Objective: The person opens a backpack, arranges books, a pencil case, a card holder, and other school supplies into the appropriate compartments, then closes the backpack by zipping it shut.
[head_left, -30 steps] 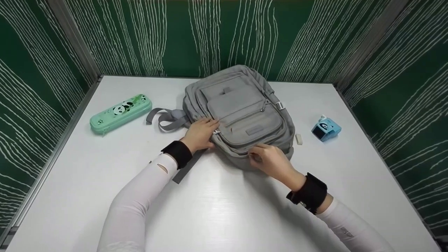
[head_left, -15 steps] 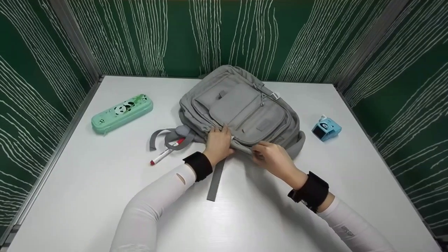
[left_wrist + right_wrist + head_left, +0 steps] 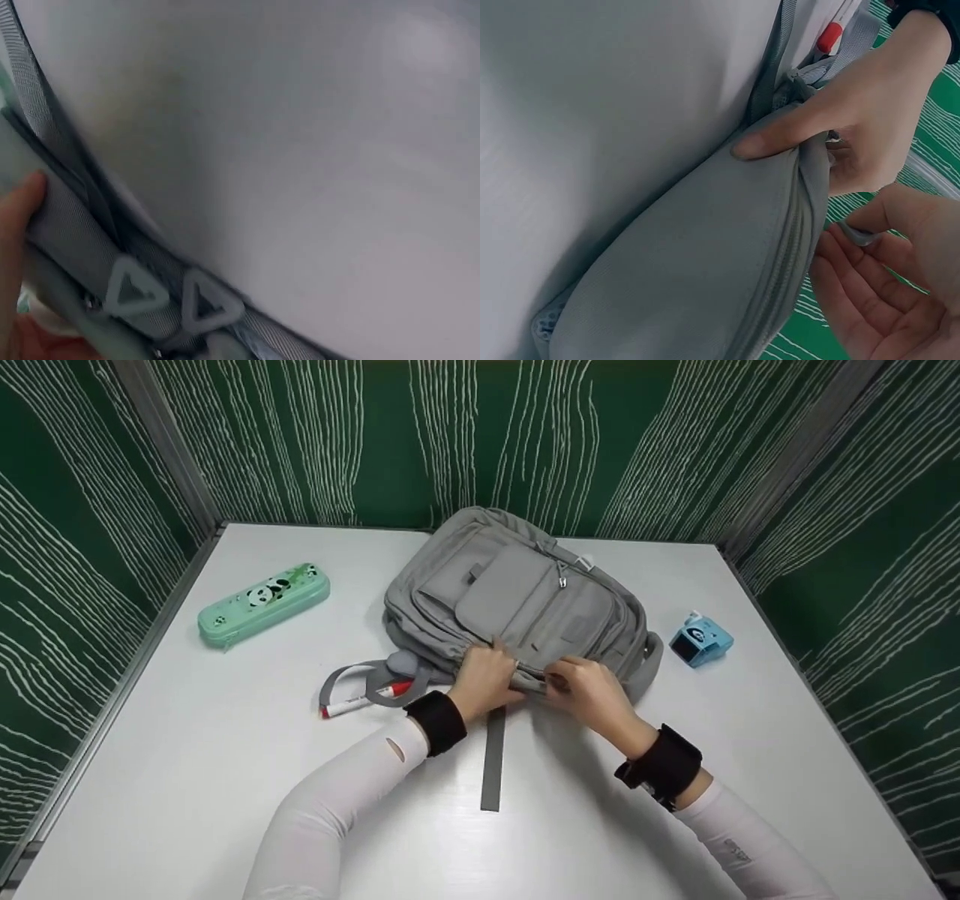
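A grey backpack (image 3: 499, 592) lies front-up on the white table, turned at an angle. At its near left edge my left hand (image 3: 482, 682) grips the side of the bag. In the right wrist view the left thumb (image 3: 769, 142) presses on the fabric beside a long zipper (image 3: 787, 240). My right hand (image 3: 592, 690) is just to the right, at the bag's near edge. Its thumb and fingers pinch a small grey zipper pull (image 3: 859, 234). In the left wrist view, pale triangular rings (image 3: 136, 289) show on the straps by the left hand.
A red-and-white marker (image 3: 349, 706) lies under a looped strap (image 3: 346, 669) left of the bag. A loose strap (image 3: 492, 769) hangs toward the front. A green panda pencil case (image 3: 262, 606) lies at left; a small blue panda-printed item (image 3: 701, 640) stands at right.
The backpack has turned, its near end swinging right, and my left hand has moved right with it. The marker has come into view; the small white block at right is hidden. My right hand barely moved.
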A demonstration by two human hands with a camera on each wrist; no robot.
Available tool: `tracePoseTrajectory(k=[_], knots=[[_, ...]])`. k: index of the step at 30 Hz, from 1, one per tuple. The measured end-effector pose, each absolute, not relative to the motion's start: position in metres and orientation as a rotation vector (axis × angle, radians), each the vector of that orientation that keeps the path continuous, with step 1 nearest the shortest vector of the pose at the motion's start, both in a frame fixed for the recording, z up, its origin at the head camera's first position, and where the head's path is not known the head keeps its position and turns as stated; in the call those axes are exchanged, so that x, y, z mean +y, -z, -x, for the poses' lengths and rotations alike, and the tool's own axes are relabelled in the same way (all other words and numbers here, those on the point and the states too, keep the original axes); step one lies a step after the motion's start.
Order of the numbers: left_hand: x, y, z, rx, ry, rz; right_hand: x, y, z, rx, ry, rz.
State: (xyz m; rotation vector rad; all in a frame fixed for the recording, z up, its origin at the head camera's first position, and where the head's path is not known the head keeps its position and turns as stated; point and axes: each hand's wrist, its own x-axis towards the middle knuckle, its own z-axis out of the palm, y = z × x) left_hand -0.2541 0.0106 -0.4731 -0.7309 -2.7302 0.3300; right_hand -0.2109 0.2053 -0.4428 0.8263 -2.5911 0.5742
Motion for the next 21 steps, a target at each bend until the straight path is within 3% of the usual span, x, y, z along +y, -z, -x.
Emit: tracePoseTrajectory(k=[7,13,21], knots=[[-0.051,0.467,0.272,-2.828,0.136,1.005,0.211,0.444,0.208,-2.617,-0.619,-0.810],[-0.085,0.463,0.290,-2.984,0.134,0.756,0.214,0.442,0.206,-2.620,-0.622,-0.808],[-0.068,0.475,0.284,-3.094,0.106,0.497,0.216,0.443,0.204,-2.607,-0.640,-0.783]])
